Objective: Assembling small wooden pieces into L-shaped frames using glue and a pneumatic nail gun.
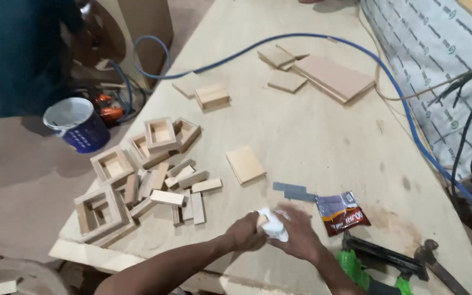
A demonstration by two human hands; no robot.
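Both hands meet at the near edge of the plywood table (323, 136): the left hand (245, 234) and the right hand (301, 236) close together on a crumpled white cloth (273, 225), which sits between them, its long axis running left to right. Neither hand is nearer; both grip it. Just right of the cloth lies a torn red and silver packet (343, 212), flat, with printed lettering. Beyond it rest grey staple strips (293, 190). Left of the cloth sits a heap of small wooden blocks (173, 191) and open square frames (159, 134). Farther left stands a blue cup (77, 124).
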